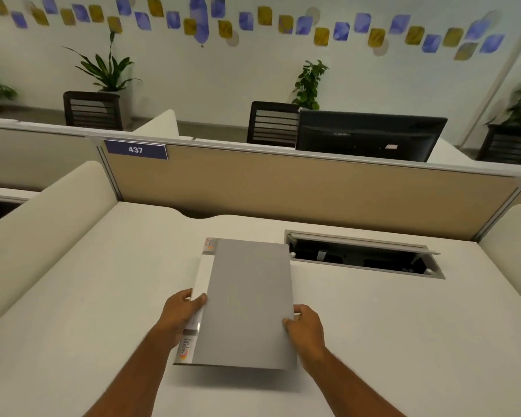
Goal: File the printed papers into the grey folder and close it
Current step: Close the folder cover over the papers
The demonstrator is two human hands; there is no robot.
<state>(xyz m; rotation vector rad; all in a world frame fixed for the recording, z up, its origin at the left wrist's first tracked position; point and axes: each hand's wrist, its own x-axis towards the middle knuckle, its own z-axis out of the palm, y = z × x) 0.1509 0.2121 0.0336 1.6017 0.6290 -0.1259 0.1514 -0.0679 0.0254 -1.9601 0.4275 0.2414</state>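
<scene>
A grey folder (247,302) is shut and held just above the white desk (388,326), its near end raised with a shadow beneath. A white spine strip with a printed label runs along its left edge. My left hand (182,311) grips that spine edge, thumb on top. My right hand (303,326) pinches the folder's right edge near the front corner. No printed papers show; whatever is inside the folder is hidden by the cover.
An open cable hatch (364,255) is sunk in the desk just right of the folder's far end. A beige partition (283,182) with a "437" plate (136,149) closes the back. Padded side dividers (42,224) flank the desk. A monitor (370,135) stands beyond.
</scene>
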